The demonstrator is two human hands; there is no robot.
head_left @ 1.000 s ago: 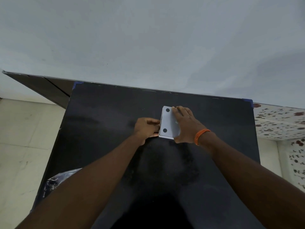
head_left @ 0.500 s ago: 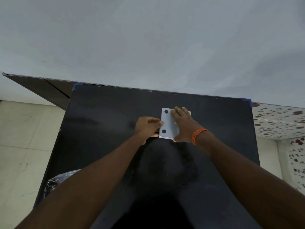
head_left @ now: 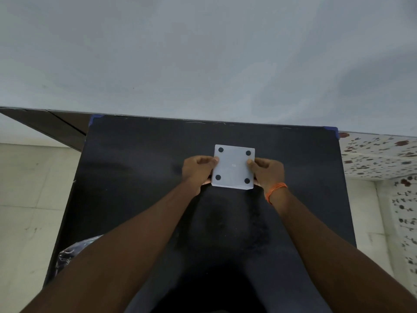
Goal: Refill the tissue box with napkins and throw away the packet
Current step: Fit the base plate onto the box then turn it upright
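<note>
On table (head_left: 140,188), both hands, left (head_left: 198,169), right (head_left: 267,171), apparently grip tissue box (head_left: 233,167).

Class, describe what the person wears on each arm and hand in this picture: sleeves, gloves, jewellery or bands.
Both forearms are bare, with no sleeves in view. The left hand wears no glove, ring or band. The right hand is also ungloved; an orange thread band of several thin strands circles its wrist. No watch shows on either arm.

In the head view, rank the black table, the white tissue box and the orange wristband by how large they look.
1. black table, by far the largest.
2. white tissue box, held between both hands.
3. orange wristband, smallest.
</note>
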